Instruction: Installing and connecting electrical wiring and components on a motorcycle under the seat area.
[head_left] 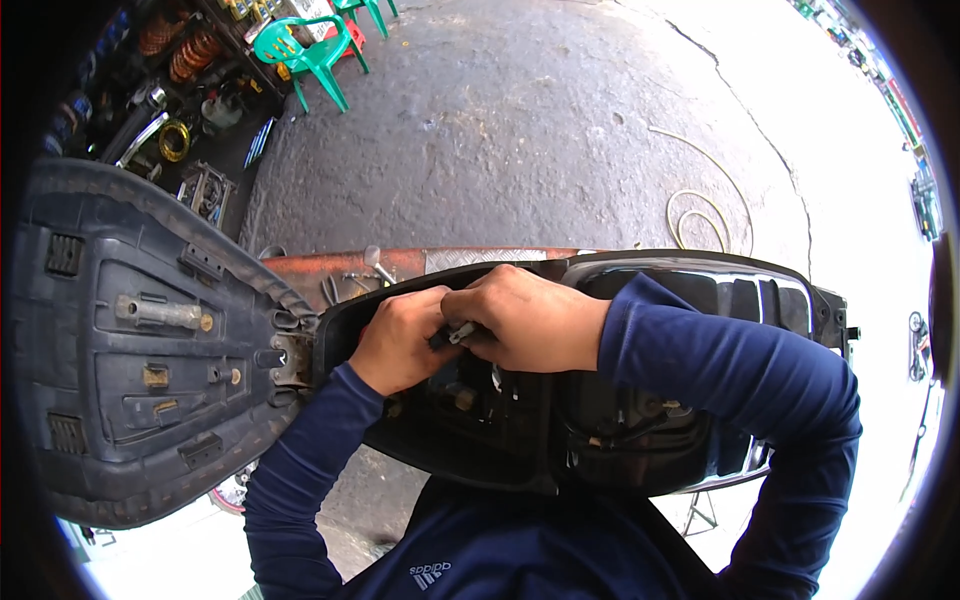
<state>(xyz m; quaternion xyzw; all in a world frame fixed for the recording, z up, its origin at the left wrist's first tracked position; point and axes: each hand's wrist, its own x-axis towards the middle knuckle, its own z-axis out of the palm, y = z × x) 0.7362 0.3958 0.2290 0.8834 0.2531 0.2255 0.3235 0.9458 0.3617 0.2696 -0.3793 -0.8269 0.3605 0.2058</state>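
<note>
My left hand (pixel 402 338) and my right hand (pixel 530 322) meet over the opened compartment (pixel 500 420) under a scooter's seat. Between them shows a small dark piece with a metallic end (pixel 461 333). The fingers of my right hand are closed around it, and its exact kind is hard to make out. My left hand is closed too, right against the same piece, with its fingertips hidden. Tipped open to the left is the black seat (pixel 150 345), its underside facing up. A glossy black rear section (pixel 630 410) lies under my right forearm.
Behind the scooter runs an orange-red bench edge (pixel 340 266) with loose tools on it. A green plastic chair (pixel 315 58) stands at the far left, near shelves of parts (pixel 180 50). A thin hose (pixel 700 205) lies coiled on the concrete floor (pixel 480 140).
</note>
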